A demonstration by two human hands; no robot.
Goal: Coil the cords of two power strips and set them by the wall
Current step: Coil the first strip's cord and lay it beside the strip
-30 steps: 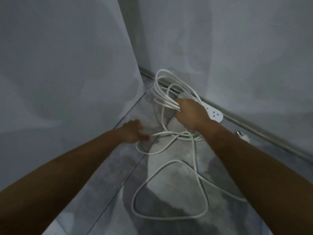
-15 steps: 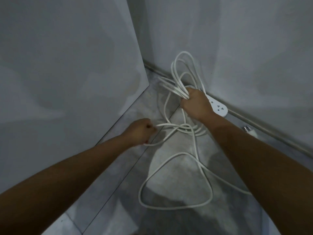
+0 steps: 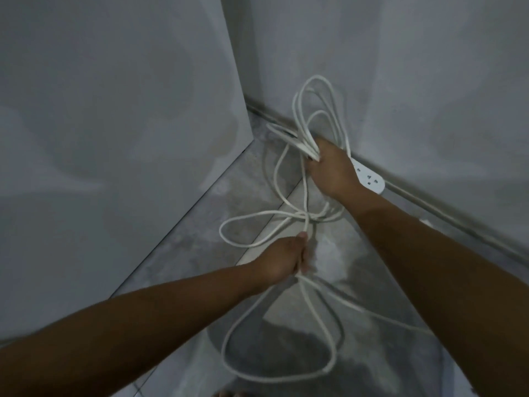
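Gripping the cord loops [image 3: 304, 143], the right hand [image 3: 329, 170] sits by the wall [image 3: 400, 81]. The left hand [image 3: 282, 260], nearer the person, clutches one strand [image 3: 307, 224]; slack cord [image 3: 274, 380] trails below it

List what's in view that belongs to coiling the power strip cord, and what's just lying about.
Job in hand:
- white cord, loops bunched in the right grip, one strand held in the left grip
- power strip, showing past the right grip
- wall

Lying about:
- small white object by the wall's base, too blurred to identify
- toes at the bottom edge
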